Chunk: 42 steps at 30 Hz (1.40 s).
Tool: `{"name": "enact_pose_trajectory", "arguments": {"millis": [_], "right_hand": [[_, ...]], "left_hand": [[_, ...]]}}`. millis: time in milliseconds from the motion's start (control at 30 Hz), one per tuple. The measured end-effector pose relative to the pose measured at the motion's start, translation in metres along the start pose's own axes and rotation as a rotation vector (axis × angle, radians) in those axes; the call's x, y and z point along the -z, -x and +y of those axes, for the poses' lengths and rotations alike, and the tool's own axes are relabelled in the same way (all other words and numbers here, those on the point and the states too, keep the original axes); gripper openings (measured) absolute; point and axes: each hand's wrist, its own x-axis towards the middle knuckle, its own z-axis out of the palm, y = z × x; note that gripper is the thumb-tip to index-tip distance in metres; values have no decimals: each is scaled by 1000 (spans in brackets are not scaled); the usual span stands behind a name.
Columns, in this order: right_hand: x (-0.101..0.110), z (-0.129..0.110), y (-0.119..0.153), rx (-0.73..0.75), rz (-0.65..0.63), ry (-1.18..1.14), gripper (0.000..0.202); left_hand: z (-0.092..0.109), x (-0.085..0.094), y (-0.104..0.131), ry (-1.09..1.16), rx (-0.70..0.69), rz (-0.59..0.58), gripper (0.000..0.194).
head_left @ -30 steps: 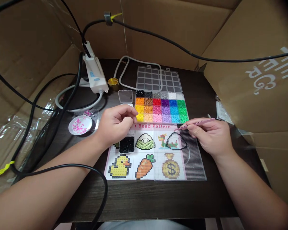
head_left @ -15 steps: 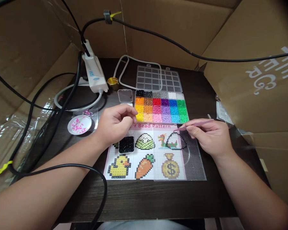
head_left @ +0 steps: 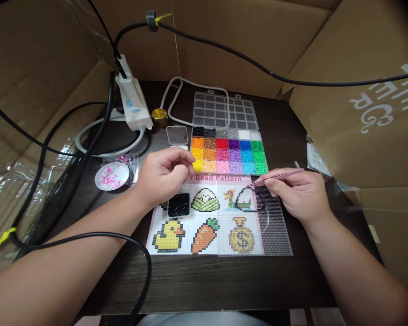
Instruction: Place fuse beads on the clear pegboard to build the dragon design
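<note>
My right hand (head_left: pixel 290 192) grips pink tweezers (head_left: pixel 280 175) between thumb and fingers. Their tips point left, at the top of an outline of black beads (head_left: pixel 250 199) on a clear pegboard (head_left: pixel 277 226). The pegboard overlaps the right side of a printed bead pattern sheet (head_left: pixel 204 213), whose dragon and money bag pictures show through it. My left hand (head_left: pixel 165 176) is closed, fingers curled and thumb tucked in; what it holds, if anything, is hidden. Just below it sits a small box of black beads (head_left: pixel 178 205). A sorted bead case (head_left: pixel 229 151) stands behind the sheet, its lid (head_left: pixel 224 110) folded back.
A white dish of pink and white beads (head_left: pixel 112 176) lies at left. Behind it are a white power strip (head_left: pixel 132 102) and a gold cup (head_left: pixel 160 117). Black cables (head_left: pixel 217 44) cross overhead and over my left forearm. Cardboard walls (head_left: pixel 234 36) surround the dark table (head_left: pixel 204 285).
The tweezers' tips have shifted very slightly at the top of the black bead outline. My left hand stays in place.
</note>
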Motion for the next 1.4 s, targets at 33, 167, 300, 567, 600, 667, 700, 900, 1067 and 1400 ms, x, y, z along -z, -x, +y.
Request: {"name": "enact_pose_trajectory", "arguments": {"millis": [33,167,300,567,600,667,700,900,1067,1400], "right_hand": [[0,0,0,-2,-6,-2,19],[1,1,0,7,-18,13,21],[1,0,0,-2,-9,13,18],[1,2,0,-8,17,23,23],[1,2,0,-8,18,26,23],[1,2,0,-5,12,28,23],[1,2,0,1,8,31,22],[2,2,0,3,-8,49,15],[3,3,1,-2,-14,53,15],[4,5,1,-14,-24,66,13]], "left_hand": [[0,0,0,-1,1,0,22],[1,0,0,2,-7,-8,22],[1,0,0,8,-20,-10,22],[1,0,-1,10,-22,-12,23],[1,0,0,10,-21,-12,23],[2,0,-1,11,-19,-13,23],[2,0,-1,13,-18,-13,23],[1,0,0,-6,-10,-9,23],[1,0,0,-6,4,-13,23],[3,0,0,-37,21,-10,22]]}}
